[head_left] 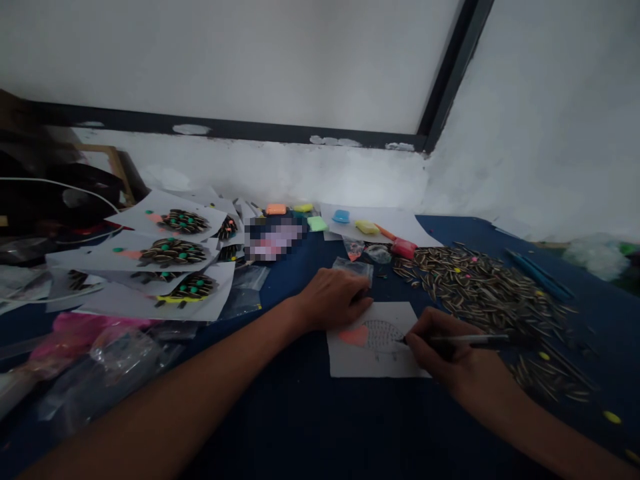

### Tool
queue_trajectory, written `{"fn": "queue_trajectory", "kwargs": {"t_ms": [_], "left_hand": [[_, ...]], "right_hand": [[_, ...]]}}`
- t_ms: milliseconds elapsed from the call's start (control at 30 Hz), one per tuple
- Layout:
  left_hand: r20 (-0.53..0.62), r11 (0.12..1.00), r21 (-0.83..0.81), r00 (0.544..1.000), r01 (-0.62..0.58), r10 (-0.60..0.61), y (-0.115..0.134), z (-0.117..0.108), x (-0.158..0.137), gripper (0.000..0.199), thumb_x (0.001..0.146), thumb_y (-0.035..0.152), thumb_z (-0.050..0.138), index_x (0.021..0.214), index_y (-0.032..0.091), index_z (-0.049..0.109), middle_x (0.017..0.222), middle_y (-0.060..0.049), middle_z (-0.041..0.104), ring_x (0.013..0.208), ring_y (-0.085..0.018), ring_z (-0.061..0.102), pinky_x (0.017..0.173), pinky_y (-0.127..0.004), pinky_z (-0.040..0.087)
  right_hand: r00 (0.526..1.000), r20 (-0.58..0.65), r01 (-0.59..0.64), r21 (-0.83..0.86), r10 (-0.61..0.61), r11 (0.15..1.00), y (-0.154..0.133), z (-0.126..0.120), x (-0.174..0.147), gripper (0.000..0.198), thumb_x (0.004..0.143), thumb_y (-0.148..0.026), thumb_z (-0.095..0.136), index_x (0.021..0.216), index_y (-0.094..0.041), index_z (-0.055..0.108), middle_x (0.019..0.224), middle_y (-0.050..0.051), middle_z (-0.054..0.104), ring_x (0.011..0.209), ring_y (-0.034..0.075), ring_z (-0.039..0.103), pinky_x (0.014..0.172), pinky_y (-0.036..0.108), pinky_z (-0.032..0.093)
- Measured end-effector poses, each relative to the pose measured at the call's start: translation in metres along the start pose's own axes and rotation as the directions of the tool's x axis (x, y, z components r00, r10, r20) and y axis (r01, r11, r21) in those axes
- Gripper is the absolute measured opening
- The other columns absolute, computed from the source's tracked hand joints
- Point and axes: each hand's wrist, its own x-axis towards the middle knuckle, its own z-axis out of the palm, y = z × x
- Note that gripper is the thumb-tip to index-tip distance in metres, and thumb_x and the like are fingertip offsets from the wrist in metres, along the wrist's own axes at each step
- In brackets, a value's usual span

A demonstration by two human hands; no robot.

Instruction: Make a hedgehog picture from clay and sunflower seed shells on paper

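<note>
On the blue tabletop lies a small white sheet of paper (350, 363) with a drawn hedgehog-like animal (384, 335), its front part coloured salmon pink and its body filled with short dark strokes. My left hand (334, 299) is curled, its fingers bent, and presses on the sheet's upper left corner. A dark-and-silver pen (467, 339) is pinched in my right hand (453, 353), its tip touching the right side of the drawn body. To the right of this hand spreads a heap of striped sunflower seeds (475, 287).
Sheets with seed-covered hedgehogs (175, 252) overlap on the left, above crumpled plastic bags (125, 353). Coloured clay packets (341, 216) and a red container (403, 248) stand near the wall. A blue tool (543, 275) lies beyond the seeds, and yellow bits (612, 417) lie at right.
</note>
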Motion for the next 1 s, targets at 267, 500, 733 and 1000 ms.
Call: {"fn": "queue_trajectory", "kwargs": {"t_ms": [267,500,733,1000], "left_hand": [[0.009,1.0,0.008,1.0,0.008,-0.009,0.0009,0.0001,-0.0004,0.02,0.087,0.034,0.048,0.075,0.019,0.053,0.074,-0.001,0.063,0.067,-0.016,0.056,0.056,-0.027,0.032],[0.008,1.0,0.006,1.0,0.017,-0.017,0.0011,0.0004,0.0,0.02,0.087,0.034,0.049,0.075,0.019,0.053,0.074,-0.001,0.062,0.068,-0.016,0.057,0.057,-0.027,0.033],[-0.016,1.0,-0.007,1.0,0.001,-0.001,-0.0002,0.0013,0.0,0.02,0.087,0.035,0.049,0.074,0.019,0.053,0.073,0.0,0.062,0.066,-0.016,0.056,0.055,-0.027,0.03],[0.006,1.0,0.002,1.0,0.016,-0.016,0.0011,0.0006,-0.0003,0.02,0.087,0.034,0.049,0.075,0.019,0.053,0.074,-0.001,0.063,0.068,-0.016,0.057,0.057,-0.027,0.033]], "right_hand": [[1.0,0.003,-0.005,-0.02,0.005,1.0,0.0028,0.0019,-0.0006,0.026,0.079,-0.042,0.053,0.063,-0.023,0.048,0.053,-0.004,0.044,0.046,0.011,0.04,0.042,0.024,0.028],[0.999,0.032,0.005,-0.041,-0.003,0.999,0.0016,0.0006,0.0013,0.024,0.08,-0.041,0.051,0.065,-0.023,0.048,0.056,-0.004,0.047,0.049,0.012,0.043,0.044,0.025,0.031],[1.0,0.018,-0.014,-0.022,0.015,1.0,0.0018,0.0009,-0.0001,0.023,0.079,-0.039,0.051,0.064,-0.023,0.046,0.055,-0.004,0.045,0.048,0.012,0.041,0.044,0.024,0.03],[0.999,0.036,0.006,-0.012,-0.006,1.0,0.0077,0.0014,0.0006,0.024,0.081,-0.04,0.052,0.066,-0.022,0.05,0.057,-0.004,0.047,0.052,0.012,0.044,0.046,0.024,0.032]]}}
